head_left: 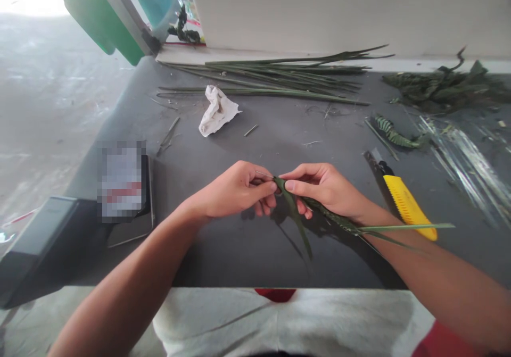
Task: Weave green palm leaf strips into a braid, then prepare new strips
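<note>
- A green plaited leaf piece [337, 220] is held just above the desk [239, 256], near its front edge.
- One end is pinched by the fingers of the left hand [247, 189].
- Beside it, the piece is pinched between thumb and fingers of the right hand [327, 187].
- To the right, a yellow cutter [409, 205] is seen.

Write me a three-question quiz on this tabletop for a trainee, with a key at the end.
1. Multiple choice: what colour is the handle of the utility knife? A) red B) yellow C) blue
2. True or false: the crumpled tissue lies to the right of that knife.
3. Short answer: what does the right hand hold?

Key:
1. B.
2. False; it lies to the left.
3. Green leaf strips.
</note>
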`<state>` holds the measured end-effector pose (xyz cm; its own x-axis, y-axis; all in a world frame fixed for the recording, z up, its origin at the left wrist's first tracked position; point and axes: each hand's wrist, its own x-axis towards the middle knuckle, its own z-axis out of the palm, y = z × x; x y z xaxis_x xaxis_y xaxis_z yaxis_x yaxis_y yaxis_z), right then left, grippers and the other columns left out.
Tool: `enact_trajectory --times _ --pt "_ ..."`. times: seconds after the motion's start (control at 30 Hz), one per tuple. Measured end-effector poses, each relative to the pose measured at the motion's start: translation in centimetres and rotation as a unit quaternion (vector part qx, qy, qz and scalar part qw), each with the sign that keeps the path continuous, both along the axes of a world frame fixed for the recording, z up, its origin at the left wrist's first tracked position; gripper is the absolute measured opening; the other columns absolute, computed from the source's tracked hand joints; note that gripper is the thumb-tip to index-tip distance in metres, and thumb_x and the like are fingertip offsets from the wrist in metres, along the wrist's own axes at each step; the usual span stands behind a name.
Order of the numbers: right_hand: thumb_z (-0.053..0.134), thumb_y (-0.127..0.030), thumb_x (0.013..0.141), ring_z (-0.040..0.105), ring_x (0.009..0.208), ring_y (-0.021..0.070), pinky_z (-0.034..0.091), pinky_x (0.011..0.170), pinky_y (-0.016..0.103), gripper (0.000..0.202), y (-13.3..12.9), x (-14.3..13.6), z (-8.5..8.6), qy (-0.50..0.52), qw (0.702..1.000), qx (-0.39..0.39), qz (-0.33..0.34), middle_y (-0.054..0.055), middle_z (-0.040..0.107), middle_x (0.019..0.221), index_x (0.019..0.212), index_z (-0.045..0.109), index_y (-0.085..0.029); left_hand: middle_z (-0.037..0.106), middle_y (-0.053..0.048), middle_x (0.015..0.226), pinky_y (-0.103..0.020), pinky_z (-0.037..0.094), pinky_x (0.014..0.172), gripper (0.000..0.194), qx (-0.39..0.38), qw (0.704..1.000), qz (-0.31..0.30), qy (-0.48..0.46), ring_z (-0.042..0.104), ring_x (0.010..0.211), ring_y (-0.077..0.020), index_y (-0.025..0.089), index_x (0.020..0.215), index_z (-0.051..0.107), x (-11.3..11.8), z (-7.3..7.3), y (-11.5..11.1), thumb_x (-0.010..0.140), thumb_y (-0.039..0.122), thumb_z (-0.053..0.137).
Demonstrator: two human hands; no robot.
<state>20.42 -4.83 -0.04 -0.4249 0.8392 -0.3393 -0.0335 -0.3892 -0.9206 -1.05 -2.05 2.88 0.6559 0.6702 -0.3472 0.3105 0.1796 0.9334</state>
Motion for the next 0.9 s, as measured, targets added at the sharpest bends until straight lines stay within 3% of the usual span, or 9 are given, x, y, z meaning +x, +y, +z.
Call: enact_trajectory --times 0.23,0.33,0.47,0.53,0.6,0.67,0.7,0.77,0.9 --pt "0.08 -0.036 0.081 0.061 0.04 0.0107 0.049 0.041 0.02 0.03 0.1 -0.1 0.4 -0.027 1.0 0.001 -0.001 -0.002 0.066 0.052 0.099 0.072 -0.013 0.073 -0.005 0.068 -0.021 0.055 0.052 0.017 -0.024 0.999 0.026 0.027 0.066 0.053 -0.0111 0.013 0.075 0.068 -0.3 -0.4 0.4 0.087 0.025 0.069" --pt "0.081 -0.034 0.08 0.062 0.043 0.0098 0.051 0.04 0.021 0.031 0.1 -0.1 0.2 -0.019 1.0 -0.003 -0.011 -0.001 0.07 0.063 0.102 0.071 -0.014 0.074 -0.004 0.07 -0.022 0.055 0.053 0.017 -0.005 0.998 0.031 0.046 0.066 0.054 -0.0115 0.013 0.079 0.069 -0.4 -0.5 0.5 0.086 0.029 0.07" --pt "0.086 -0.031 0.074 0.063 0.045 0.0093 0.051 0.038 0.022 0.043 0.4 0.0 0.0 -0.01 0.999 -0.011 -0.044 0.001 0.074 0.084 0.109 0.066 -0.017 0.076 -0.004 0.082 -0.029 0.056 0.07 0.015 0.153 0.983 0.057 0.083 0.069 0.072 -0.0157 0.016 0.091 0.072 -0.3 -0.9 0.6 0.086 0.029 0.069" --pt "0.087 -0.032 0.073 0.061 0.043 0.0092 0.049 0.037 0.021 0.047 0.5 0.1 0.0 -0.004 0.998 -0.005 -0.066 -0.002 0.072 0.076 0.111 0.064 -0.017 0.075 -0.005 0.093 -0.035 0.054 0.085 0.016 0.309 0.936 0.125 0.112 0.068 0.089 -0.0196 0.018 0.097 0.071 -0.1 -0.9 0.4 0.083 0.026 0.071" --pt "0.087 -0.034 0.072 0.06 0.042 0.0088 0.047 0.036 0.02 0.051 0.7 0.1 0.1 0.005 0.995 0.011 -0.1 -0.004 0.07 0.073 0.113 0.062 -0.019 0.073 -0.005 0.096 -0.04 0.049 0.094 0.016 0.45 0.856 0.209 0.144 0.064 0.098 -0.0226 0.02 0.098 0.069 0.1 -0.8 0.0 0.082 0.023 0.071" --pt "0.088 -0.035 0.07 0.059 0.042 0.0086 0.047 0.035 0.02 0.053 0.8 0.2 0.1 0.012 0.991 0.025 -0.128 -0.005 0.07 0.074 0.113 0.062 -0.02 0.07 -0.004 0.088 -0.039 0.048 0.092 0.007 0.527 0.794 0.265 0.149 0.061 0.093 -0.022 0.021 0.09 0.067 0.5 -0.6 -0.7 0.084 0.021 0.068" --pt "0.089 -0.035 0.069 0.06 0.042 0.0086 0.047 0.035 0.02 0.053 0.9 0.2 0.0 0.013 0.99 0.031 -0.135 -0.005 0.07 0.075 0.112 0.062 -0.02 0.068 -0.003 0.083 -0.036 0.049 0.088 0.001 0.54 0.784 0.274 0.135 0.06 0.087 -0.0201 0.021 0.086 0.066 0.7 -0.6 -1.0 0.085 0.02 0.066" --pt "0.089 -0.035 0.068 0.06 0.042 0.0085 0.047 0.036 0.02 0.052 0.9 0.1 -0.1 0.016 0.99 0.033 -0.134 -0.005 0.069 0.075 0.111 0.062 -0.02 0.065 -0.001 0.073 -0.03 0.048 0.075 0.009 0.524 0.807 0.252 0.107 0.057 0.072 -0.0153 0.019 0.079 0.063 1.3 -0.6 -1.8 0.088 0.02 0.062" --pt "0.088 -0.035 0.071 0.06 0.044 0.0083 0.052 0.04 0.022 0.052 0.8 -0.1 -0.3 0.025 0.991 0.022 -0.13 -0.005 0.07 0.077 0.114 0.062 -0.021 0.06 0.003 0.057 -0.023 0.04 0.055 0.027 0.34 0.921 0.149 0.12 0.048 0.051 -0.009 0.018 0.071 0.065 2.5 -1.3 -2.7 0.093 0.03 0.057"
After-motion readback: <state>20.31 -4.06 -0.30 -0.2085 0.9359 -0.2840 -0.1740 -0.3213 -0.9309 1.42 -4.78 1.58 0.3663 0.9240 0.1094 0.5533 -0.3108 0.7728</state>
